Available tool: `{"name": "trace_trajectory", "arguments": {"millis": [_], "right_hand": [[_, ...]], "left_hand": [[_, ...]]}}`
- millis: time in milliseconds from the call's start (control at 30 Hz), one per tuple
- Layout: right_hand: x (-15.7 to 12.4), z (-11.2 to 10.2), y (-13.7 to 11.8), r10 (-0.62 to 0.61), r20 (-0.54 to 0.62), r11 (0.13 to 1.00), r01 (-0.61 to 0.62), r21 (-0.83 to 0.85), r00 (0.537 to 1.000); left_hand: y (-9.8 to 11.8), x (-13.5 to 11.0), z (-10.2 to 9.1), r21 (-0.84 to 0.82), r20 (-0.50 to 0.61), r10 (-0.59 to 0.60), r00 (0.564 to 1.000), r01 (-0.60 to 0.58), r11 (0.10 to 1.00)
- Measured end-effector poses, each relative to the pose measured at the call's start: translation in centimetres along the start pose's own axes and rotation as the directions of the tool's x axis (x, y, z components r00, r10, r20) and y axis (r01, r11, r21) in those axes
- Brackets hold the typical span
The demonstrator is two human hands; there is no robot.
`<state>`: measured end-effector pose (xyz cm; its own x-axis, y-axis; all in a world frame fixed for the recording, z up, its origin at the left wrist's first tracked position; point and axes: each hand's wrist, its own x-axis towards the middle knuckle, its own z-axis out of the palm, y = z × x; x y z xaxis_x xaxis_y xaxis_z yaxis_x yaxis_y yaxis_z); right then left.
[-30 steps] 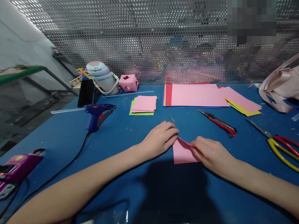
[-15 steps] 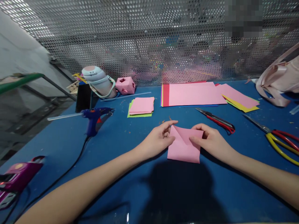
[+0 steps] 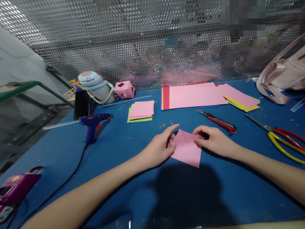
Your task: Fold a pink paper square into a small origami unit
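Observation:
Between my hands is a square of pink paper (image 3: 187,149), turned at a slant just over the blue table. My left hand (image 3: 160,144) pinches its left edge with the thumb in front, while the index finger points out past the top corner. At the upper right corner, my right hand (image 3: 213,140) grips the sheet between thumb and curled fingers. A utility knife (image 3: 219,121) with a red handle lies beyond my right hand. Farther right rest scissors (image 3: 274,132) with red and yellow handles.
A stack of small pink and green squares (image 3: 141,110) lies beyond my left hand. Larger coloured sheets (image 3: 197,95) lie at the back. On the left are a blue glue gun (image 3: 91,127), its cord, a purple power strip (image 3: 17,189), a bottle (image 3: 97,87) and a pink folded-paper ball (image 3: 124,89).
The pink paper has turned clockwise, from nearly level to slanted, and its fold line no longer stands out. Both hands still hold it. The whole view has shifted slightly.

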<state>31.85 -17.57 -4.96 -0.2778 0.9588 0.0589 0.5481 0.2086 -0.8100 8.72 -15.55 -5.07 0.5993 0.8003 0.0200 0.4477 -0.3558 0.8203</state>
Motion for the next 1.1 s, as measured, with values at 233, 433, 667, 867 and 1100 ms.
{"name": "trace_trajectory", "arguments": {"millis": [233, 433, 667, 867, 1100], "right_hand": [[0.0, -0.5, 1.3, -0.382, 0.104, 0.885, 0.396, -0.245, 0.918], [-0.3, 0.7, 1.2, -0.541, 0.018, 0.806, 0.524, -0.275, 0.841], [-0.6, 0.6, 1.7, -0.599, 0.108, 0.717, 0.592, -0.369, 0.793], [-1.1, 1.1, 0.8, -0.651, 0.086, 0.642, 0.607, -0.468, 0.754], [-1.7, 1.2, 1.0, -0.696, 0.256, 0.53, 0.72, -0.447, 0.671]], "left_hand": [[-1.3, -0.3, 0.4, 0.307, 0.079, 0.298, 0.951, -0.308, 0.901], [-3.1, 0.1, 0.2, 0.553, 0.159, 0.547, 0.822, -0.533, 0.64], [-3.0, 0.7, -0.5, 0.442, 0.102, 0.499, 0.86, -0.489, 0.752], [-2.9, 0.6, -0.7, 0.481, 0.172, 0.543, 0.822, -0.551, 0.682], [-2.8, 0.6, -1.6, 0.446, 0.255, 0.528, 0.81, -0.583, 0.68]]}}
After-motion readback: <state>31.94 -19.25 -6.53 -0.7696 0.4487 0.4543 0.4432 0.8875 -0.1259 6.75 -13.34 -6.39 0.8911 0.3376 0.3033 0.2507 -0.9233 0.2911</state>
